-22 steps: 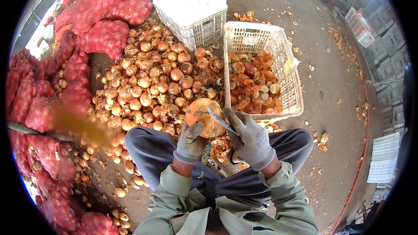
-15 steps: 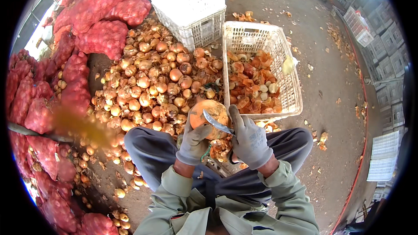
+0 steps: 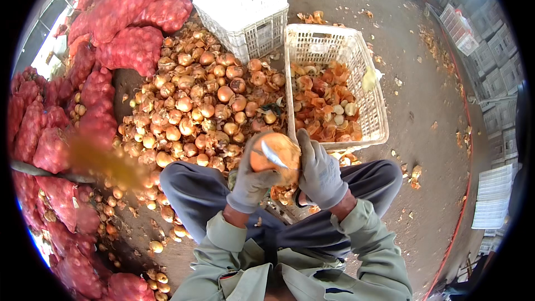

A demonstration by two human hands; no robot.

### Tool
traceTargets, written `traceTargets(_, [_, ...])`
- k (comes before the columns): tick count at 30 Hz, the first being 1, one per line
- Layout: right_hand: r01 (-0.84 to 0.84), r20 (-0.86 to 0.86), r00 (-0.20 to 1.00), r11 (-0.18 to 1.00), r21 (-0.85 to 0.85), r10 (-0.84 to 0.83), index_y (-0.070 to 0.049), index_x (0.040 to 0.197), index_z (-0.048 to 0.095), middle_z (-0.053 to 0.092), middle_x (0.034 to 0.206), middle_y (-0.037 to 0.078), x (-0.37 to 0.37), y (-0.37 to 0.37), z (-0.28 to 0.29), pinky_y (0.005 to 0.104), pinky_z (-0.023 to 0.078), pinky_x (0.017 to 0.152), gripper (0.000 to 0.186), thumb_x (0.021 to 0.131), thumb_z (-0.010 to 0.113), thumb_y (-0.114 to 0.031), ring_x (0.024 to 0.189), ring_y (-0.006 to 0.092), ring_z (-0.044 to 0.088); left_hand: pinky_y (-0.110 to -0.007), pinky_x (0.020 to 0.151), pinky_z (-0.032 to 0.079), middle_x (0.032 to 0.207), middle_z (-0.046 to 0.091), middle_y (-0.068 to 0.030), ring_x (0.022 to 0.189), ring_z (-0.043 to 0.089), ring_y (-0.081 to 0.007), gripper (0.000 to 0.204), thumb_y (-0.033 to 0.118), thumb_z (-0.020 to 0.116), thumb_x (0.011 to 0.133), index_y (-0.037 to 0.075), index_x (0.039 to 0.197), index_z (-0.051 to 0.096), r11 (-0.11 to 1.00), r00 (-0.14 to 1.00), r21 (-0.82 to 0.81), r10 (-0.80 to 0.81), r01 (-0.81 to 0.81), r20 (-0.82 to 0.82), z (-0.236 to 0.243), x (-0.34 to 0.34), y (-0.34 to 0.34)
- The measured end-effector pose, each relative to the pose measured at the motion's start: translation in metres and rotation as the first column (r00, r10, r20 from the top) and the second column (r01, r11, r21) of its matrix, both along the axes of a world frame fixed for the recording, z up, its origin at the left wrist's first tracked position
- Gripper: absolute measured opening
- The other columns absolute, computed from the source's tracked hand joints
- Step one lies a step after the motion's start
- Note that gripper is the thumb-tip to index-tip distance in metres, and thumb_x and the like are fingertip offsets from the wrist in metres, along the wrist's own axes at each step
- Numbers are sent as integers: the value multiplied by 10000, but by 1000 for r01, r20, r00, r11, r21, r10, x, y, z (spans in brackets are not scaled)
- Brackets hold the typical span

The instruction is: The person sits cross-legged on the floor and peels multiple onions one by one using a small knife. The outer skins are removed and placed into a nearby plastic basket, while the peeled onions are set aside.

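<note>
In front of my lap, my left hand (image 3: pixel 248 185), in a grey work glove, is closed around the left side of a large onion (image 3: pixel 288 149). A curved knife (image 3: pixel 273 155) lies with its shiny blade across the onion's upper face. My right hand (image 3: pixel 322 177), gloved as well, is closed at the onion's right side; the handle is hidden in its fingers. Loose brown onion skin (image 3: pixel 283 195) shows just below the onion, between my hands.
A heap of onions (image 3: pixel 184 106) spreads ahead and left. Beyond my right hand stands a white plastic crate (image 3: pixel 374 108) holding onion skins and some pale peeled pieces. Stacked crates (image 3: pixel 267 33) stand behind the heap. Red mesh sacks (image 3: pixel 131 50) line the left.
My right hand has moved up slightly and closed in on the onion's side. The onion has turned in my left hand, and less of the blade's length shows now.
</note>
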State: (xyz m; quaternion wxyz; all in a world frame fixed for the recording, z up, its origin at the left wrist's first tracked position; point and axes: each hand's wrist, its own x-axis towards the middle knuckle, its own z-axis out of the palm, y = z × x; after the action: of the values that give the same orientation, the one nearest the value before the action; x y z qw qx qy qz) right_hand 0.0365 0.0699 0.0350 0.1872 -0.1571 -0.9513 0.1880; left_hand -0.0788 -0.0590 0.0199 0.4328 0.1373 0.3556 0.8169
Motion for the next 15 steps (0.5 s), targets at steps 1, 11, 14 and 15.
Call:
traceTargets(1, [-22, 22, 1000, 1000, 21, 21, 73, 1419, 289, 560, 1016, 146, -2, 4, 3, 379, 513, 659, 758, 737, 606, -21, 900, 294, 607, -367, 1022, 453, 1288, 536, -94, 1193, 543, -241, 918, -4, 789, 594, 38, 1409, 369, 999, 996, 27, -38, 36, 85, -5, 0, 0])
traceTargets(11, [28, 11, 1000, 995, 95, -29, 74, 1411, 310, 561, 975, 128, 8, 19, -10, 354, 510, 660, 689, 773, 553, -17, 889, 289, 593, -416, 1006, 480, 1304, 528, -109, 1196, 548, -270, 895, -4, 760, 603, 31, 1408, 371, 989, 979, 92, -130, 117, 157, 0, -1, -7])
traceTargets(14, [-55, 19, 998, 989, 140, 53, 79, 1417, 295, 559, 1022, 141, -1, 31, -4, 361, 509, 695, 713, 766, 562, -33, 904, 297, 587, -422, 1042, 453, 1349, 507, -119, 1237, 520, -269, 909, -38, 732, 628, 38, 1445, 339, 982, 976, 81, -181, 172, 119, -15, 10, -4])
traceTargets(15, [-61, 51, 997, 986, 153, 54, 79, 1419, 292, 558, 1034, 145, -2, 33, -2, 366, 510, 699, 719, 765, 567, -40, 909, 300, 586, -430, 1050, 444, 1357, 501, -121, 1246, 513, -276, 906, -34, 735, 636, 42, 1446, 338, 988, 981, 87, -138, 126, 137, -17, 9, -5])
